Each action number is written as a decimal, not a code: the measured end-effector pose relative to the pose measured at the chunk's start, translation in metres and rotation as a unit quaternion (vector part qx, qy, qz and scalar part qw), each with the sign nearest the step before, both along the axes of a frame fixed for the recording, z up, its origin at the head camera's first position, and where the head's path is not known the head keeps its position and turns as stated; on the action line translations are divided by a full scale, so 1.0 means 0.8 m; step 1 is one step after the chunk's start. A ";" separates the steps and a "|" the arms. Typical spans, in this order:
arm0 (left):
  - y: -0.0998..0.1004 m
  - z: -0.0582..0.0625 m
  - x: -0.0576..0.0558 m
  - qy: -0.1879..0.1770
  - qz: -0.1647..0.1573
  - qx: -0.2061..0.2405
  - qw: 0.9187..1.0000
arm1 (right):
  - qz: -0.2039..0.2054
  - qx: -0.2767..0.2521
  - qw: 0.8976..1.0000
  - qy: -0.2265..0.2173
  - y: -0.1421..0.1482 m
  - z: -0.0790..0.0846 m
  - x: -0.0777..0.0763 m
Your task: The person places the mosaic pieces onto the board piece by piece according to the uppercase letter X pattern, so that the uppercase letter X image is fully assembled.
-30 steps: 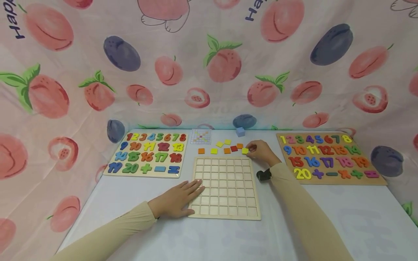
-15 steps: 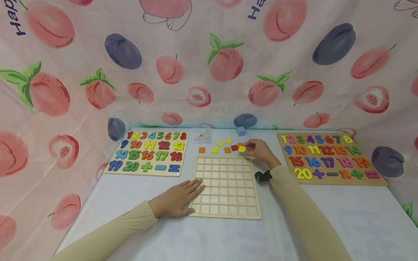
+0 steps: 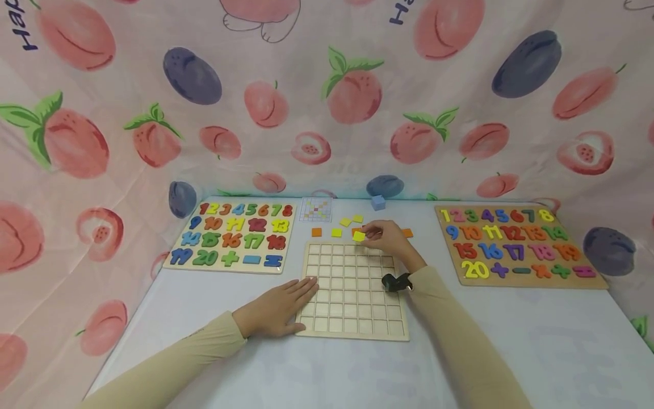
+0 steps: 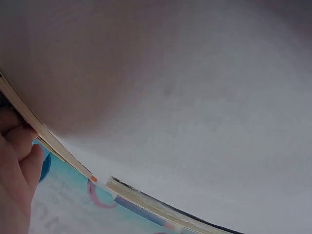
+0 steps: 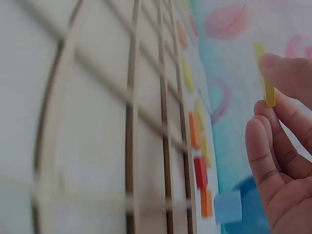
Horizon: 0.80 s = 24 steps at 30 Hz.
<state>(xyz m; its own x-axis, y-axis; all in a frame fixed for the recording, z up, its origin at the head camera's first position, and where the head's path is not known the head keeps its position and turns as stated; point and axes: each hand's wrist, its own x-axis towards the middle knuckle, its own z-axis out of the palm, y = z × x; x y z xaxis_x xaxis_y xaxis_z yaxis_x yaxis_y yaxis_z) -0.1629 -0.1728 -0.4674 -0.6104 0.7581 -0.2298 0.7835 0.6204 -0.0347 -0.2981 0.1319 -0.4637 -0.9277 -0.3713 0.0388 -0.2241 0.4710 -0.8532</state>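
Note:
My right hand pinches a thin yellow square tile above the far edge of a pale wooden grid board. In the right wrist view the tile stands on edge between thumb and fingers. My left hand rests with straight fingers on the board's left edge. The left wrist view catches part of that hand beside the board's edge. Behind the board lie loose tiles: an orange tile, a yellow tile and others, partly hidden by the right hand. A red tile shows in the right wrist view.
A number puzzle board lies at the left and another number board at the right. Toward the back are a small patterned grid card and a light blue cube. A fruit-print cloth hangs behind.
My right hand has picked up the yellow tile and carried it leftward along the board's far edge. An orange tile now shows to the right of that hand. The left hand stays put.

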 end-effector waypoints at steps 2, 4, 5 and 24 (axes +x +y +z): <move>0.000 0.000 -0.001 -0.002 0.004 -0.001 1.000 | 0.009 -0.008 1.000 -0.005 -0.009 0.001 0.003; 0.000 0.001 -0.001 -0.006 0.008 -0.003 1.000 | 0.019 -0.012 1.000 -0.011 -0.018 0.001 0.005; 0.000 0.001 -0.002 -0.008 0.010 -0.004 1.000 | 0.022 -0.015 1.000 -0.015 -0.022 0.000 0.006; -0.002 -0.006 -0.004 0.001 0.009 0.007 1.000 | 0.077 -0.003 0.997 0.001 -0.076 -0.010 0.008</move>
<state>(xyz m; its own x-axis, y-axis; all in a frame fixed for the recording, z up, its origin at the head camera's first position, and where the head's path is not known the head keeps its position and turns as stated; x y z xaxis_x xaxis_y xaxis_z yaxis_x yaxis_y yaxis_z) -0.1664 -0.1741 -0.4724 -0.6242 0.7504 -0.2176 0.7723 0.6346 -0.0270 -0.2917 0.0713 -0.4716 -0.8596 -0.5091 0.0427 -0.2945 0.4256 -0.8557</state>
